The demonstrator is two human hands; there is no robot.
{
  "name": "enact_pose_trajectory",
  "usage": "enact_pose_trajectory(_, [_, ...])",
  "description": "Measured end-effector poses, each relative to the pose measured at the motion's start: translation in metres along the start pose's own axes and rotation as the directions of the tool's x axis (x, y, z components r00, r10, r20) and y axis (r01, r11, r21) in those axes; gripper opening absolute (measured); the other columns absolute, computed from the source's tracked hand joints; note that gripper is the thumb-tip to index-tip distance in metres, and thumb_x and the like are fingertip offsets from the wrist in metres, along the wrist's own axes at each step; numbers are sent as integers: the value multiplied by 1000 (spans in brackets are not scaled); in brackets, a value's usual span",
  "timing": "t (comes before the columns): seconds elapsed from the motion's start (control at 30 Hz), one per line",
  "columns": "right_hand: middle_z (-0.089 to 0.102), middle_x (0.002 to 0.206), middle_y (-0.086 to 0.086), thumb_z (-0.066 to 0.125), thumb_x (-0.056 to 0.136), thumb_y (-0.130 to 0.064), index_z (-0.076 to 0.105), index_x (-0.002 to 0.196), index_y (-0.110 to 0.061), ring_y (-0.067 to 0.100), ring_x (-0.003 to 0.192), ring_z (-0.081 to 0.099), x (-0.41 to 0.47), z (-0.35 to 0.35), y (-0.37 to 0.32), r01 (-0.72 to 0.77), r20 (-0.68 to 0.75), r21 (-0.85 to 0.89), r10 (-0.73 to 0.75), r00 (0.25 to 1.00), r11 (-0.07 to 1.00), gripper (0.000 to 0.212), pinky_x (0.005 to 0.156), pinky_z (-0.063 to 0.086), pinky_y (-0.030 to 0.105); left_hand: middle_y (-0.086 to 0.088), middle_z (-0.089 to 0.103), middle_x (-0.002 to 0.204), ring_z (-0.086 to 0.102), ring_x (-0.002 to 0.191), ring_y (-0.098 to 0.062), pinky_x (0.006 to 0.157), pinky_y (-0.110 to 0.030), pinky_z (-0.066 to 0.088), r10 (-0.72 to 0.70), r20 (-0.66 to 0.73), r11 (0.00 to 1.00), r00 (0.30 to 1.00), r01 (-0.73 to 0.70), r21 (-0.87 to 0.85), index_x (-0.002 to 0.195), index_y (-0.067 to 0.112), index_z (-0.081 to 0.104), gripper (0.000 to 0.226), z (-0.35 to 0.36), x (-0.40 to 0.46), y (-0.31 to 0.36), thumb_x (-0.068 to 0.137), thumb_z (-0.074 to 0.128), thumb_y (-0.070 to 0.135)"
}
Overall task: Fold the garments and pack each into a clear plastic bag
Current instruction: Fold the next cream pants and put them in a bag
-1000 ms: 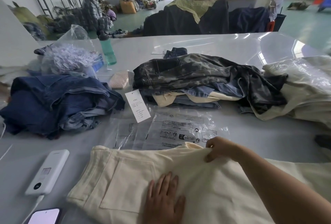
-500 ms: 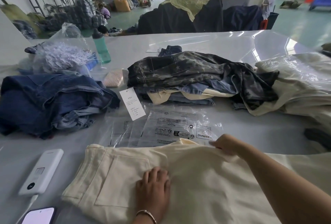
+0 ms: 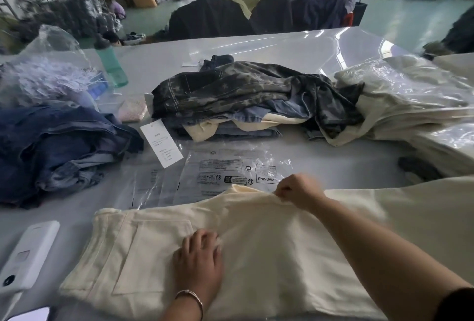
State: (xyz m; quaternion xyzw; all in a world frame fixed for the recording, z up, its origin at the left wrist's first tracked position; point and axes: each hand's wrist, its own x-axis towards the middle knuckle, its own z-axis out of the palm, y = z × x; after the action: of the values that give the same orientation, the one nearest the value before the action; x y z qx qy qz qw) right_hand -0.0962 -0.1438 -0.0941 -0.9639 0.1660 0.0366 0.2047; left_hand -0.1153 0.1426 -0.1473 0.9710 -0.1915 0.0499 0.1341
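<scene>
Left hand (image 3: 198, 260) presses flat with straight fingers on the cream trousers (image 3: 256, 249), right hand (image 3: 297, 192) pinches their far edge just before the clear plastic bags (image 3: 230, 172), best drawn taut and square, on a pale surface (image 3: 346, 164) in a warehouse hall.

bags (image 3: 230, 174) behind trousers (image 3: 256, 243) (jeans pile (image 3: 59, 146) left)

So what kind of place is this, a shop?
Probably a clothing packing workshop or warehouse, not a shop. Piles of jeans lie on a big table, clear plastic bags wait for folded garments, and more clothing heaps stand on the open floor behind.
</scene>
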Motion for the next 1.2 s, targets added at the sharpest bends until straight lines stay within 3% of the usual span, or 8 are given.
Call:
enact_pose_trajectory(0.13, [68, 84, 3, 59, 91, -39, 70, 84, -21, 27, 84, 62, 1, 10, 19, -135, -64, 29, 137, 989, 990, 22, 58, 34, 27, 5, 66, 99, 63, 86, -24, 66, -37, 50, -2, -25, 1000, 1000, 1, -27, 89, 29, 70, 34, 1, -3, -1, 75, 41, 44])
enact_pose_trajectory(0.27, [44, 56, -4, 61, 88, -51, 51, 53, -16, 17, 61, 45, 1, -8, 52, -177, 176, 152, 150, 973, 972, 51, 57, 32, 28, 7, 65, 99, 63, 86, -23, 66, -36, 50, 2, -34, 999, 999, -3, -37, 90, 31, 69, 33, 0, -5, -2, 74, 44, 44])
enact_pose_trajectory(0.47, [69, 76, 5, 73, 83, -19, 77, 79, -11, 18, 69, 59, 0, -21, 71, -122, -22, 296, 134, 991, 947, 9, 63, 43, 27, 6, 65, 98, 60, 86, -20, 65, -35, 50, -2, -28, 999, 1000, 1, -34, 89, 32, 70, 33, 0, -4, -1, 72, 44, 44])
enact_pose_trajectory(0.63, [68, 93, 2, 56, 91, -39, 62, 79, -25, 25, 88, 60, -3, 0, 58, -221, -101, -129, 209, 973, 967, 20, 71, 36, 28, 4, 65, 94, 62, 84, -22, 63, -36, 51, 3, -13, 1000, 1000, -3, 16, 85, 30, 69, 33, -2, -2, 1, 70, 43, 44])
enact_pose_trajectory(0.8, [66, 86, 2, 40, 93, -59, 46, 68, -20, 24, 84, 59, -13, -7, 81, -301, -138, -127, 284, 949, 945, 47, 87, 34, 36, 2, 61, 98, 57, 99, -26, 75, -35, 41, -199, 48, 979, 979, 201, -36, 86, 25, 63, 10, -10, 36, 22, 83, 56, 31])
enact_pose_trajectory(0.93, [56, 65, -3, 30, 93, -67, 49, 62, -19, 21, 72, 57, -33, -30, 112, -300, -56, -175, 294, 954, 938, 60, 90, 38, 37, -8, 66, 110, 57, 105, -30, 89, -37, 45, 59, -61, 965, 996, -73, -252, 106, 9, 68, 22, -9, 89, 54, 86, 57, 10])
enact_pose_trajectory(1.1, [47, 57, -2, 48, 92, -55, 45, 54, -12, 26, 65, 52, -57, -58, 129, -274, 23, -249, 288, 957, 929, 58, 52, 35, 26, -3, 71, 106, 61, 101, -26, 84, -31, 44, 214, 134, 945, 968, -170, -281, 110, 21, 67, 23, -2, 135, 94, 96, 49, 21])
enact_pose_trajectory(1.2, [53, 65, -2, 49, 88, -45, 45, 62, -16, 29, 73, 54, -74, -52, 132, -45, 119, -475, 114, 986, 879, 39, 73, 42, 27, 6, 69, 94, 62, 90, -18, 71, -26, 46, 236, 427, 971, 873, -222, -83, 85, 31, 64, 12, 0, 145, 105, 88, 53, 34])
